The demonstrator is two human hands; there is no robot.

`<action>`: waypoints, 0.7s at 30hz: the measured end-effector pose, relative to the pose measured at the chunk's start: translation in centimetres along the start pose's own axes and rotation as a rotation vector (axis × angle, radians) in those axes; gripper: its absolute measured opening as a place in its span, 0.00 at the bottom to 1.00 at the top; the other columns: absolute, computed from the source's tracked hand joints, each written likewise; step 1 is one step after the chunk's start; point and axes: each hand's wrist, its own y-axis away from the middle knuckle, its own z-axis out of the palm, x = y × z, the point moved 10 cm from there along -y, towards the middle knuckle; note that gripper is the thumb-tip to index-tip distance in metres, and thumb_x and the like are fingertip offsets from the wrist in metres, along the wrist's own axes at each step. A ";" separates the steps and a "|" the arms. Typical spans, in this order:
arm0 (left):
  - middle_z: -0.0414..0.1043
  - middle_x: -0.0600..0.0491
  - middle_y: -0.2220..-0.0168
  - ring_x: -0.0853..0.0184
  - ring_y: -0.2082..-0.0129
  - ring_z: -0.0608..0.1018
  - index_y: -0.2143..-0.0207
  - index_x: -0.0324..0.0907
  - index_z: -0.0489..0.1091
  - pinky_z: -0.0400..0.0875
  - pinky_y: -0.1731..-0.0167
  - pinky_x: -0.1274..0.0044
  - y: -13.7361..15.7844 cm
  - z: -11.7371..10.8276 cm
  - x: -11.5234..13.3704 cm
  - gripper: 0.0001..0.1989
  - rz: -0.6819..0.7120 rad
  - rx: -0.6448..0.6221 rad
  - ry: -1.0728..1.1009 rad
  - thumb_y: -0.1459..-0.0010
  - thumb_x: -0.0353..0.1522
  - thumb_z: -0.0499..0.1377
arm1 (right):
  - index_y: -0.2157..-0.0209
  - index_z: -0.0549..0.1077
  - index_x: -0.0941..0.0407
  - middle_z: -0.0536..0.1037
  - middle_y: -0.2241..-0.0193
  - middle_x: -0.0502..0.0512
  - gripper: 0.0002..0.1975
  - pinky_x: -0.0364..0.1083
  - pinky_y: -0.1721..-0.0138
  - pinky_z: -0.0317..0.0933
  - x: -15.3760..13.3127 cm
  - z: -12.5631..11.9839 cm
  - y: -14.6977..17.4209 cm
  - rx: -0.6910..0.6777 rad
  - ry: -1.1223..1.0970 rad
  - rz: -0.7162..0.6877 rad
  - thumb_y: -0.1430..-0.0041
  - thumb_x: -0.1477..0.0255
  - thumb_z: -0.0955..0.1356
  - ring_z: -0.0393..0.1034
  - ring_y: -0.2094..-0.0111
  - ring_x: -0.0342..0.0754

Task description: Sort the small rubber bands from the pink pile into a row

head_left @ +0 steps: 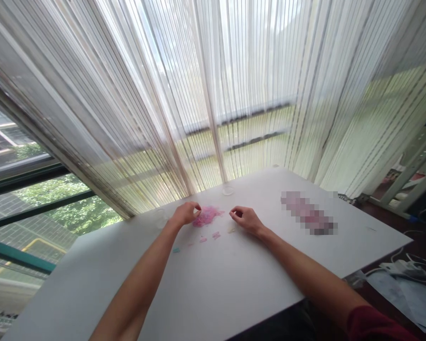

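Note:
A loose heap of thin pink bits (207,216) lies on the white table (198,293). At the heap's left edge is my left hand (187,213), thumb and fingers curled into a pinch. My right hand (247,219) hovers or rests just right of the heap, its fingertips also drawn together. Whatever either pinch holds is too small to make out. In front of the heap a loose row of little groups runs across the table: a teal one (176,249), pink ones (216,235) and a pale yellow one (231,230) close to my right hand.
A clear round dish (228,191) stands near the table's far edge, and another faint clear item (160,218) lies behind my left wrist. A blurred-out pink object (307,213) is on the right. Sheer curtains (213,94) hang behind. Cables (408,267) lie beyond the right edge.

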 end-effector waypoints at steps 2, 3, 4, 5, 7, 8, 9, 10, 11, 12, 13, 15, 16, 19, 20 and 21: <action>0.77 0.51 0.54 0.58 0.54 0.77 0.60 0.46 0.77 0.70 0.59 0.74 -0.2 0.2 0.2 0.11 -0.009 -0.003 0.002 0.43 0.35 0.57 | 0.70 0.77 0.57 0.74 0.79 0.50 0.12 0.43 0.70 0.61 0.0 0.0 0.0 -0.004 0.004 0.005 0.45 0.65 0.65 0.66 0.76 0.44; 0.78 0.52 0.54 0.58 0.54 0.77 0.60 0.46 0.77 0.70 0.60 0.74 -0.2 0.3 0.3 0.11 -0.013 -0.003 0.004 0.44 0.35 0.57 | 0.70 0.77 0.57 0.74 0.79 0.50 0.12 0.43 0.70 0.60 0.0 0.1 0.0 -0.007 0.006 0.008 0.45 0.65 0.65 0.66 0.76 0.44; 0.78 0.52 0.55 0.58 0.55 0.77 0.61 0.47 0.77 0.70 0.60 0.74 -0.3 0.4 0.4 0.11 -0.016 -0.003 0.005 0.44 0.34 0.58 | 0.70 0.78 0.57 0.74 0.79 0.50 0.12 0.43 0.70 0.60 0.1 0.1 0.0 -0.010 0.008 0.011 0.45 0.65 0.65 0.66 0.76 0.44; 0.78 0.52 0.56 0.59 0.55 0.77 0.61 0.47 0.78 0.70 0.60 0.75 -0.3 0.4 0.6 0.11 -0.019 -0.002 0.007 0.45 0.34 0.58 | 0.70 0.78 0.57 0.74 0.79 0.50 0.12 0.43 0.70 0.60 0.1 0.1 0.0 -0.012 0.008 0.012 0.45 0.65 0.65 0.66 0.76 0.44; 0.79 0.53 0.57 0.59 0.57 0.78 0.62 0.47 0.78 0.70 0.61 0.75 -0.4 0.3 0.7 0.10 -0.024 0.003 0.013 0.45 0.33 0.58 | 0.70 0.78 0.57 0.74 0.79 0.50 0.12 0.43 0.70 0.60 0.1 0.1 0.0 -0.016 0.006 0.014 0.44 0.65 0.65 0.66 0.76 0.44; 0.79 0.54 0.58 0.60 0.58 0.78 0.62 0.47 0.78 0.70 0.62 0.75 -0.4 0.3 0.8 0.10 -0.025 0.006 0.016 0.46 0.33 0.58 | 0.70 0.78 0.57 0.74 0.79 0.50 0.12 0.42 0.70 0.60 0.1 0.1 0.0 -0.016 0.004 0.014 0.44 0.65 0.65 0.66 0.76 0.43; 0.80 0.54 0.58 0.60 0.58 0.78 0.63 0.47 0.78 0.70 0.62 0.75 -0.4 0.2 0.8 0.10 -0.026 0.009 0.019 0.46 0.32 0.59 | 0.70 0.78 0.57 0.74 0.79 0.50 0.12 0.42 0.70 0.60 0.1 0.1 0.0 -0.015 0.003 0.014 0.44 0.65 0.65 0.66 0.76 0.43; 0.80 0.54 0.59 0.60 0.59 0.78 0.63 0.47 0.78 0.70 0.63 0.75 -0.4 0.1 0.8 0.10 -0.025 0.013 0.022 0.46 0.32 0.59 | 0.70 0.78 0.57 0.74 0.79 0.50 0.12 0.42 0.70 0.60 0.1 0.1 0.0 -0.015 0.001 0.013 0.44 0.65 0.65 0.66 0.76 0.43; 0.80 0.54 0.59 0.60 0.59 0.78 0.63 0.47 0.78 0.70 0.63 0.75 -0.4 0.0 0.8 0.10 -0.024 0.018 0.026 0.46 0.32 0.59 | 0.70 0.78 0.57 0.74 0.79 0.50 0.12 0.42 0.70 0.60 0.1 0.1 0.0 -0.014 0.001 0.010 0.44 0.65 0.65 0.66 0.76 0.43; 0.80 0.54 0.59 0.60 0.59 0.78 0.64 0.47 0.78 0.70 0.63 0.75 -0.3 -0.1 0.8 0.10 -0.023 0.024 0.030 0.46 0.32 0.59 | 0.70 0.78 0.57 0.74 0.79 0.50 0.12 0.42 0.71 0.60 0.1 0.1 0.0 -0.014 0.001 0.009 0.44 0.65 0.65 0.66 0.76 0.43; 0.80 0.54 0.59 0.60 0.59 0.78 0.64 0.47 0.78 0.69 0.63 0.75 -0.3 -0.3 0.7 0.10 -0.022 0.031 0.034 0.46 0.32 0.59 | 0.70 0.78 0.57 0.74 0.79 0.50 0.12 0.42 0.71 0.60 0.1 0.1 0.0 -0.014 0.001 0.007 0.44 0.65 0.65 0.66 0.76 0.43; 0.80 0.54 0.60 0.60 0.60 0.78 0.63 0.47 0.78 0.69 0.63 0.75 -0.2 -0.7 0.5 0.10 -0.020 0.048 0.044 0.46 0.33 0.59 | 0.70 0.78 0.57 0.74 0.79 0.50 0.12 0.42 0.71 0.60 0.1 0.1 -0.1 -0.013 0.002 0.003 0.44 0.65 0.65 0.66 0.76 0.43; 0.80 0.54 0.60 0.60 0.60 0.78 0.63 0.47 0.78 0.69 0.63 0.75 -0.2 -0.9 0.3 0.10 -0.019 0.056 0.051 0.46 0.33 0.59 | 0.70 0.78 0.57 0.74 0.79 0.50 0.12 0.42 0.70 0.60 0.1 0.1 -0.1 -0.011 0.002 0.003 0.44 0.65 0.65 0.66 0.76 0.43; 0.80 0.55 0.61 0.61 0.60 0.78 0.63 0.48 0.79 0.69 0.63 0.76 -0.1 -1.3 -0.1 0.10 -0.010 0.080 0.082 0.45 0.34 0.59 | 0.70 0.78 0.57 0.74 0.79 0.50 0.12 0.42 0.71 0.60 0.2 0.1 -0.1 -0.006 0.002 0.003 0.44 0.65 0.65 0.66 0.76 0.43; 0.80 0.55 0.61 0.61 0.60 0.78 0.63 0.48 0.79 0.69 0.63 0.76 -0.1 -1.4 -0.2 0.10 -0.005 0.087 0.096 0.45 0.35 0.59 | 0.70 0.78 0.57 0.74 0.79 0.49 0.12 0.42 0.71 0.60 0.2 0.1 -0.1 -0.005 0.004 0.003 0.44 0.65 0.65 0.66 0.76 0.44; 0.80 0.55 0.61 0.61 0.61 0.78 0.63 0.47 0.79 0.70 0.63 0.76 -0.1 -1.5 -0.3 0.10 -0.001 0.093 0.113 0.46 0.35 0.59 | 0.70 0.78 0.57 0.74 0.80 0.49 0.13 0.42 0.71 0.60 0.3 0.1 -0.1 -0.004 0.006 0.003 0.44 0.65 0.65 0.66 0.76 0.44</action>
